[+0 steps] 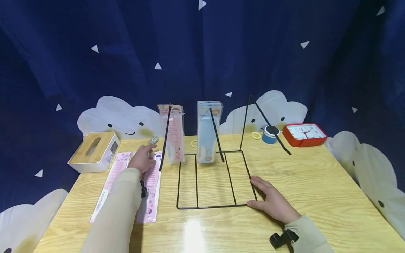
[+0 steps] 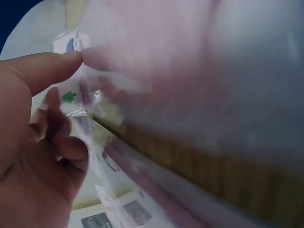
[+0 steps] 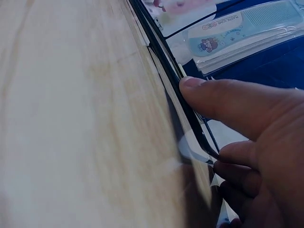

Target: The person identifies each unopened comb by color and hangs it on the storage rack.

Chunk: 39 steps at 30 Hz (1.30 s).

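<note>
At the left, my left hand pinches the top end of a packaged pink comb. In the left wrist view the thumb and a fingertip meet on its clear wrapper, and the near part is blurred. A second packaged pink comb lies beside it, partly behind the sleeve. My right hand holds the front right corner of a black wire rack, thumb on the front bar and fingers along the side. From the rack's hooks hang a packaged pink comb and several packaged blue combs.
A white tissue box with a wooden lid stands at the far left, with a small grey object near the left hand. Behind the rack are yellow rings, a blue-and-white jar and a red clock. The rightmost hook bears nothing.
</note>
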{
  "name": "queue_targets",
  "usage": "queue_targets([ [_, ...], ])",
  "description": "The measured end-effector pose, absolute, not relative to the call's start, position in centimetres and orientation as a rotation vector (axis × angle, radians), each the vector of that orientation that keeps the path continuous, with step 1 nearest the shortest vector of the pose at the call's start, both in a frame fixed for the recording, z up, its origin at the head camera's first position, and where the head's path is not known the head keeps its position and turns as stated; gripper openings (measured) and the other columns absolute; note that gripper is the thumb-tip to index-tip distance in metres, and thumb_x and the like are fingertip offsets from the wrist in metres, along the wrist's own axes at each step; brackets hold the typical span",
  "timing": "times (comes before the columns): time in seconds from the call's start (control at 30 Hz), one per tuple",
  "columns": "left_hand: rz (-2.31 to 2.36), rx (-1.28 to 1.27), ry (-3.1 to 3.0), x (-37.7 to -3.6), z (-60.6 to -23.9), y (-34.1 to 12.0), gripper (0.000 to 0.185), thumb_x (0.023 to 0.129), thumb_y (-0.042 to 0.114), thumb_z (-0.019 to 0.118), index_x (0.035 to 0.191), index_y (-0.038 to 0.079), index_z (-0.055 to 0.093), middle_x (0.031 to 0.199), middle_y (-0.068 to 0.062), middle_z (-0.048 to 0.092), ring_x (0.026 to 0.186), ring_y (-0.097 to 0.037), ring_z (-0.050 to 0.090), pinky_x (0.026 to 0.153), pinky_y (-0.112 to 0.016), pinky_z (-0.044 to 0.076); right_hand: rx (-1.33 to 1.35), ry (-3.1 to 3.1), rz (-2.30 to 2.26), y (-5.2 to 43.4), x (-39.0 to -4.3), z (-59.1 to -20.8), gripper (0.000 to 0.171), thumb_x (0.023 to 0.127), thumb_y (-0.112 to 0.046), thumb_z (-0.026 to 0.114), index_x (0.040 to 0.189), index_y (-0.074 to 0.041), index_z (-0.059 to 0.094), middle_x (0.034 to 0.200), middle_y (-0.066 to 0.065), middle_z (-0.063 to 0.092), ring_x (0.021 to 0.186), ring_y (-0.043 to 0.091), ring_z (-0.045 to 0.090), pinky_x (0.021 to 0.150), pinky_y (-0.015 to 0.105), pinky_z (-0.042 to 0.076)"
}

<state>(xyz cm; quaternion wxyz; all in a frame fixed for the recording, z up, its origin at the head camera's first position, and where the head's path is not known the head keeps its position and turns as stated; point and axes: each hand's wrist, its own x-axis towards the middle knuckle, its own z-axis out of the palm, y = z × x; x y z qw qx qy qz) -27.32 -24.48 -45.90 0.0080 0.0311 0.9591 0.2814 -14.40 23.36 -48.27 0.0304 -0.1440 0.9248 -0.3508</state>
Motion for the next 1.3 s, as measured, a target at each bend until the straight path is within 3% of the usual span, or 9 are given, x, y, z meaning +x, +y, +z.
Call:
queue_targets([
  [0.17,0.819,0.091,3.082,-27.0,-46.1,-23.8,0.030,0.088,0.004,0.072,0.118,0.007,0.071,0.106,-0.014,0.061,0.097,-0.031,0.056,0.087,-0.048,0.047,-0.450,2.856,-1.093,23.5,-14.4,-48.2,0.088,0.081,-0.044,0.082,0.149,-0.001,0.046,0.156,0.019,0.040,0.143,0.044,0.032,0.110,0.063,0.030],
  [0.3,0.865,0.076,3.154,-26.1,-45.2,-23.2,0.015,0.092,0.009,0.069,0.106,0.010,0.074,0.113,-0.014,0.062,0.107,-0.036,0.054,0.093,-0.053,0.043,-0.461,2.857,-1.100,23.5,-14.5,-48.1,0.088,0.081,-0.043,0.082,0.149,-0.001,0.045,0.155,0.020,0.040,0.143,0.045,0.032,0.111,0.063,0.030],
  [0.4,1.072,0.071,3.082,-24.8,-43.7,-22.8,0.015,0.098,0.012,0.064,0.113,0.012,0.068,0.122,-0.014,0.062,0.110,-0.035,0.056,0.090,-0.050,0.046,-0.459,2.857,-1.100,23.5,-14.5,-48.1,0.087,0.082,-0.043,0.082,0.149,-0.001,0.045,0.156,0.020,0.039,0.143,0.045,0.031,0.110,0.063,0.030],
  [0.5,1.315,0.098,2.978,-23.1,-41.8,-22.6,0.017,0.100,0.014,0.062,0.117,0.013,0.062,0.120,-0.012,0.064,0.098,-0.029,0.059,0.077,-0.040,0.050,-0.445,2.856,-1.098,23.6,-14.5,-48.2,0.087,0.081,-0.043,0.082,0.148,-0.001,0.046,0.155,0.019,0.040,0.143,0.044,0.032,0.110,0.063,0.030],
  [0.73,1.693,0.330,2.909,-17.5,-36.7,-21.6,0.019,0.093,0.016,0.073,0.108,0.009,0.065,0.105,-0.007,0.070,0.075,-0.019,0.056,0.063,-0.026,0.047,-0.442,2.857,-1.103,23.7,-14.6,-48.3,0.087,0.081,-0.042,0.083,0.148,-0.001,0.046,0.155,0.019,0.040,0.143,0.045,0.032,0.110,0.063,0.030],
  [0.87,1.803,0.576,2.812,-14.1,-34.2,-20.4,0.015,0.087,0.003,0.077,0.098,0.008,0.066,0.091,-0.001,0.070,0.065,-0.013,0.056,0.055,-0.025,0.047,-0.443,2.850,-1.108,23.7,-14.6,-48.2,0.087,0.081,-0.043,0.083,0.148,-0.001,0.047,0.155,0.020,0.041,0.143,0.045,0.032,0.110,0.063,0.030],
  [1.07,2.046,0.989,2.537,-10.7,-31.1,-18.7,0.027,0.079,-0.018,0.074,0.090,0.004,0.064,0.090,-0.004,0.065,0.069,-0.010,0.062,0.053,-0.022,0.049,-0.451,2.843,-1.119,23.5,-14.7,-48.1,0.086,0.081,-0.042,0.083,0.148,-0.001,0.047,0.155,0.020,0.041,0.143,0.044,0.032,0.111,0.062,0.030],
  [1.3,2.117,1.067,2.453,-9.6,-29.7,-18.0,0.029,0.077,-0.022,0.072,0.091,0.002,0.063,0.094,-0.005,0.065,0.071,-0.011,0.064,0.054,-0.021,0.050,-0.446,2.837,-1.120,23.3,-14.5,-48.1,0.086,0.081,-0.041,0.083,0.148,-0.002,0.047,0.155,0.019,0.041,0.143,0.044,0.032,0.111,0.062,0.029],
])
